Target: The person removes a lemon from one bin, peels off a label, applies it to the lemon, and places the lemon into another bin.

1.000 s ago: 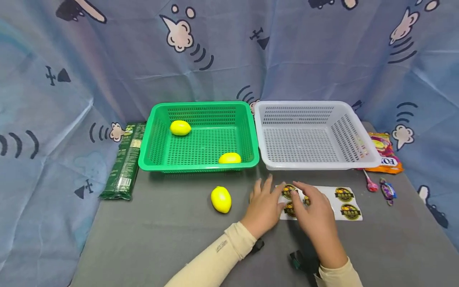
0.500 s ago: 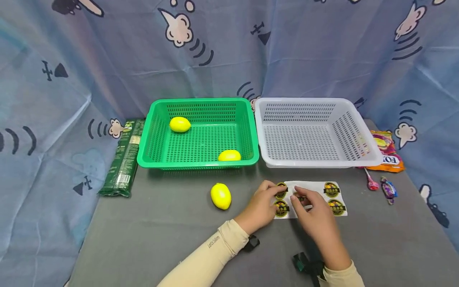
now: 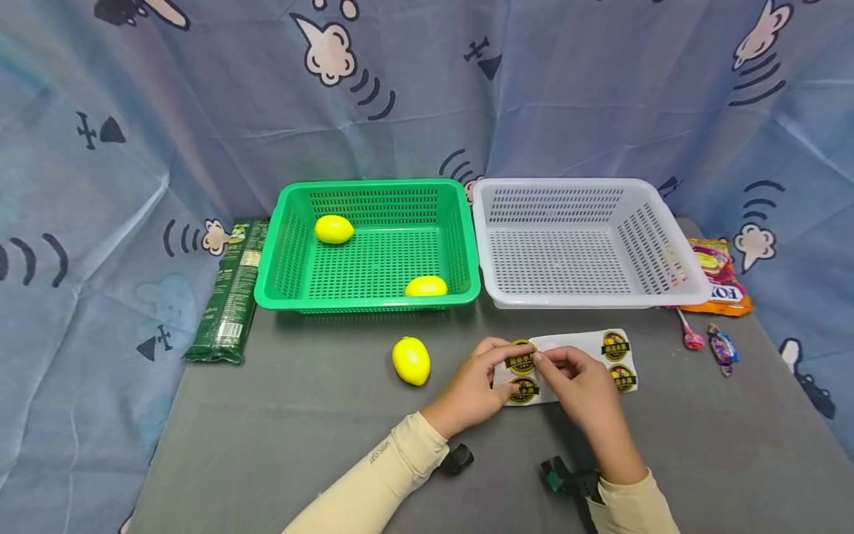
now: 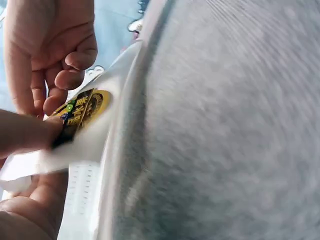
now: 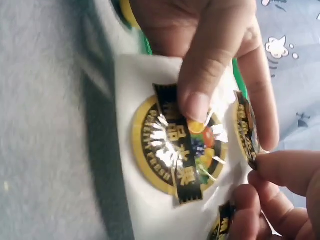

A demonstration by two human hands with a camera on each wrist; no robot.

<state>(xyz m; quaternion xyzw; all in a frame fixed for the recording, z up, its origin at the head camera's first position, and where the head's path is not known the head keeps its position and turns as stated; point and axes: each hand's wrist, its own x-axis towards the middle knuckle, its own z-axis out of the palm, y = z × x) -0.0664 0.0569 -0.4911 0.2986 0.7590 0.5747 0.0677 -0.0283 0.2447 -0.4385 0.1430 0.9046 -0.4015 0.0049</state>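
- Two bare hands meet over a white backing sheet of round gold-and-black stickers (image 3: 580,360), which lies near the front middle of the grey cloth-covered table (image 3: 280,437), just in front of the white basket.
- Left to right: a dark green flat packet (image 3: 230,293) at the table's left edge, a green plastic mesh basket (image 3: 293,297) holding two yellow lemons, a third yellow lemon (image 3: 411,360) loose on the cloth, then the hands, with a white plastic mesh basket (image 3: 594,300) behind them and an orange snack bag (image 3: 720,278) with wrapped sweets at the right edge.
- The left hand (image 3: 477,386) has its fingers curled onto the sheet's left end, the thumb pressing beside a sticker; it grips the sheet.
- The right hand (image 3: 580,386) pinches the edge of a round sticker (image 3: 523,361) between thumb and forefinger.
- That sticker lies at the sheet's left end, directly under both sets of fingertips. The sheet's long axis runs left to right along the table's front edge, so the free end lies to the right of the fingers.
- The right wrist view shows the sticker's (image 5: 177,145) rim and the left thumb on its face, which the head view cannot resolve; the left wrist view shows the sheet (image 4: 90,145) lifted off the cloth and bent.
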